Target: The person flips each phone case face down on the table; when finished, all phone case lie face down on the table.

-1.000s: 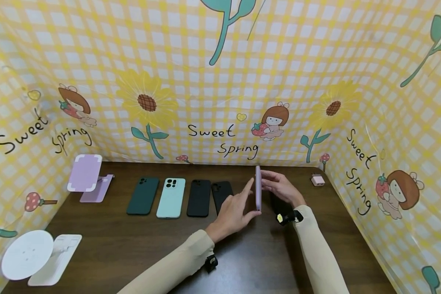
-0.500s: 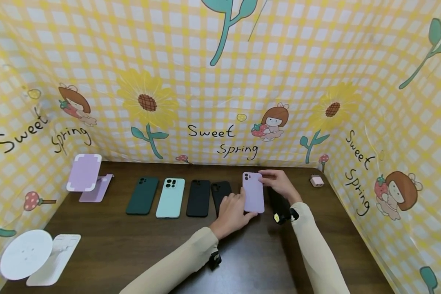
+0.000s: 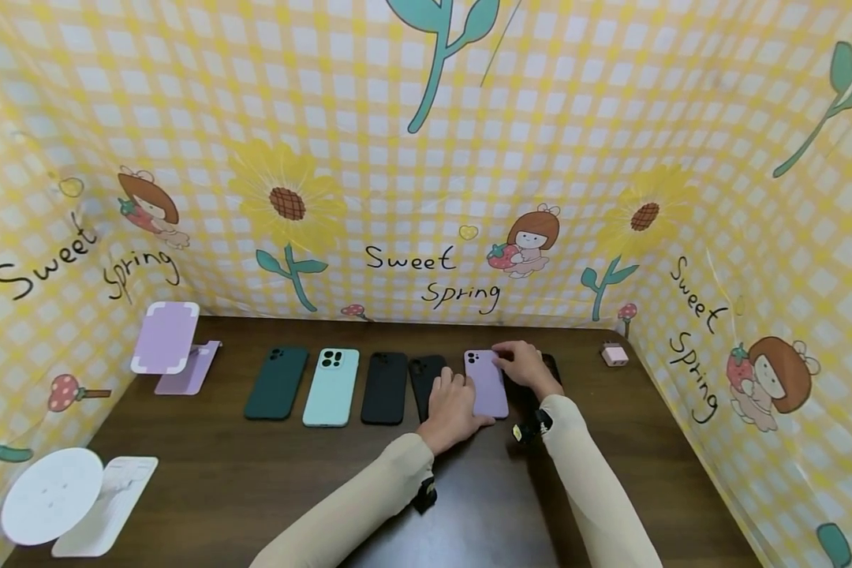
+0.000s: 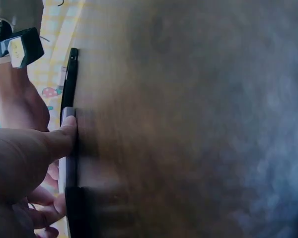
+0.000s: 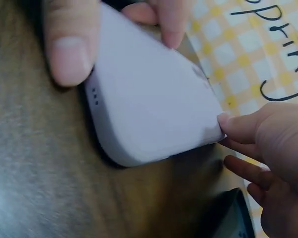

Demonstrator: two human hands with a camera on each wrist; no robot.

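Observation:
A lilac phone case (image 3: 486,385) lies back side up, close on the brown table between my hands. My left hand (image 3: 450,410) holds its lower left part, the thumb (image 4: 68,130) against the bottom edge and the fingers along the left side. My right hand (image 3: 527,367) pinches the upper right corner; in the right wrist view its thumb (image 5: 233,126) sits on that corner. Just left of it, a black phone case (image 3: 426,371) is partly hidden by my left hand. Another black phone case (image 3: 551,365) shows partly from under my right hand.
Left in the row lie a dark green phone case (image 3: 277,384), a mint one (image 3: 331,388) and a black one (image 3: 384,388). A purple stand (image 3: 166,338) and a white stand (image 3: 53,495) are at the left. A pink charger (image 3: 614,354) stands at the right.
The lilac phone case has turned from standing on its edge to lying back side up, slightly nearer the black case on its left. Both hands have gone down with it.

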